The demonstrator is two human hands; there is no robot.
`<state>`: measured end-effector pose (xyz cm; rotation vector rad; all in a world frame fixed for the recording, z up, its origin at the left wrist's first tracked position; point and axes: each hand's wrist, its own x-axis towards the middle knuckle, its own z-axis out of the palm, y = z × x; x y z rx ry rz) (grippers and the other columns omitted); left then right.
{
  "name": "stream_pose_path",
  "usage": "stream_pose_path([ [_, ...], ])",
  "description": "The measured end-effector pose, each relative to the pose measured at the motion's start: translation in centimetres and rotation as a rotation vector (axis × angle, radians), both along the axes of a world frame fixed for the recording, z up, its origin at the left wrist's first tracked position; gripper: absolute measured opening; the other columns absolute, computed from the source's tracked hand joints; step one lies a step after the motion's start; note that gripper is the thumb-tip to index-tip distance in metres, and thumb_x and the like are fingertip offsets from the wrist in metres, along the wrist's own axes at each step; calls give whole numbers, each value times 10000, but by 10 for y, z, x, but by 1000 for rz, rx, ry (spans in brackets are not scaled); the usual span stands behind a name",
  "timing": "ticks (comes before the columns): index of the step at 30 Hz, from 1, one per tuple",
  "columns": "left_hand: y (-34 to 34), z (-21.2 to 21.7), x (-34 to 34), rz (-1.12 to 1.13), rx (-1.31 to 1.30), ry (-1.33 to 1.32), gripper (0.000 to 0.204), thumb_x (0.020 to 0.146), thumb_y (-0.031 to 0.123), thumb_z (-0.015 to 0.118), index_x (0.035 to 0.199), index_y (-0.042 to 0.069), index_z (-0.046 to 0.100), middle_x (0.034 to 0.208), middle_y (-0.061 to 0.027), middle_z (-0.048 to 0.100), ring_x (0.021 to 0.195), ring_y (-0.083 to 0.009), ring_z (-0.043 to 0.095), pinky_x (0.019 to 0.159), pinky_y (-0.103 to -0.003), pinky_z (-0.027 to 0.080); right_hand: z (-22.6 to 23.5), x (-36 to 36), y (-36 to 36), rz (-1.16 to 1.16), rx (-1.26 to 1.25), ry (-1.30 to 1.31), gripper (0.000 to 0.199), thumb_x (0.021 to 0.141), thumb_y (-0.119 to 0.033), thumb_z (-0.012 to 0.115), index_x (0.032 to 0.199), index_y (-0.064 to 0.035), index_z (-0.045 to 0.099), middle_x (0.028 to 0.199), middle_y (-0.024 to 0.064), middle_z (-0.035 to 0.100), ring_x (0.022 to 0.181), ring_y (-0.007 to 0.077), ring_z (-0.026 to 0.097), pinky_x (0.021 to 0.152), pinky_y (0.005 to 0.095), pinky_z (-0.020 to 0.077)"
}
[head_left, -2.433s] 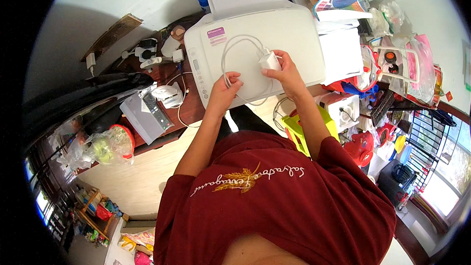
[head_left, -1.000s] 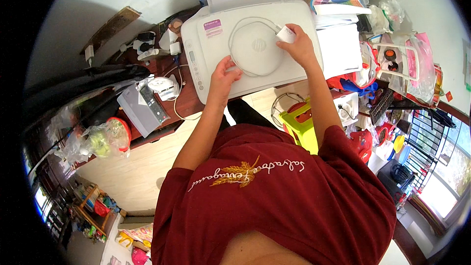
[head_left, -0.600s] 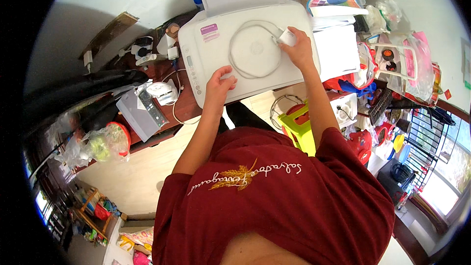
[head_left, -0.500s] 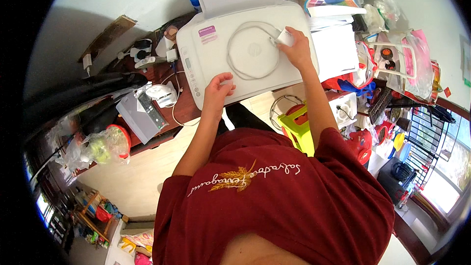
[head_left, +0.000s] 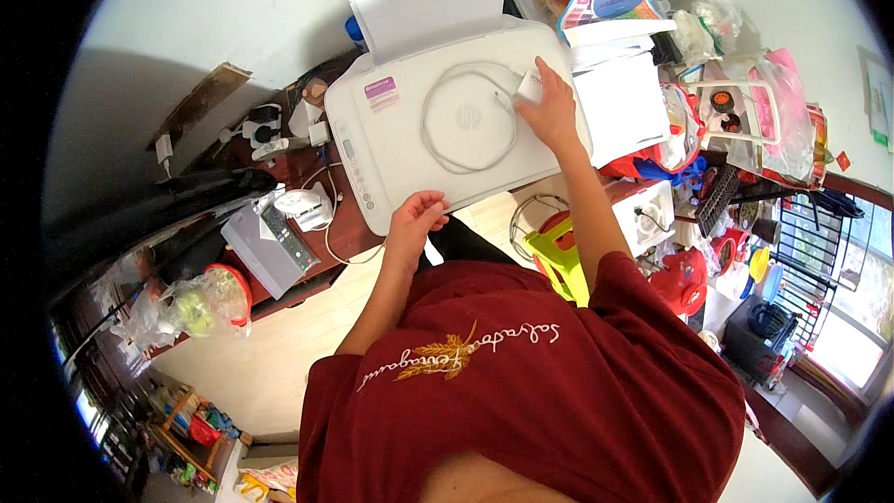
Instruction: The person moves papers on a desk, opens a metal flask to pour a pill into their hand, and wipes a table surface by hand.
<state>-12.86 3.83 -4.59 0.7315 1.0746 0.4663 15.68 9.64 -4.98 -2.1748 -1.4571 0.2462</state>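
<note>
A white flatbed printer (head_left: pixel 438 140) is sat on the cluttered desk, with a white cable (head_left: pixel 466 121) looped on its lid. The cable's white plug block (head_left: pixel 531 87) is gripped by the right hand (head_left: pixel 551 114). The printer's front edge is touched by the left hand (head_left: pixel 416 221), fingers curled.

Yellow stool (head_left: pixel 557 256), black metal rack (head_left: pixel 808 251), bagged clutter (head_left: pixel 191 303).

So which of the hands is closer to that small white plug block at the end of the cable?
The right. The right hand rests on the white plug block atop the printer. The left hand is at the printer's near edge, well away from the block.
</note>
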Motion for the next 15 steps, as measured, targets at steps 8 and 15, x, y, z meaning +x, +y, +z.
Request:
stream_pose_path([
  [8,-1,15,4,-17,19,-45,249,875,143,535,1071,-7,565,933,-80,636,772,-154,576,724,-259,459,22,-67,-29,201,277,379,377,778,-201,665,1117,-73,563,1145,136,560,1100,291,495,946,364,376],
  [15,-4,-4,5,-519,1157,372,457,824,123,554,1249,32,411,1286,-155,430,1130,-273,449,934,-361,380,65,-158,-59,912,-9,423,460,806,-537,497,822,-106,657,813,122,631,789,307,579,715,424,433],
])
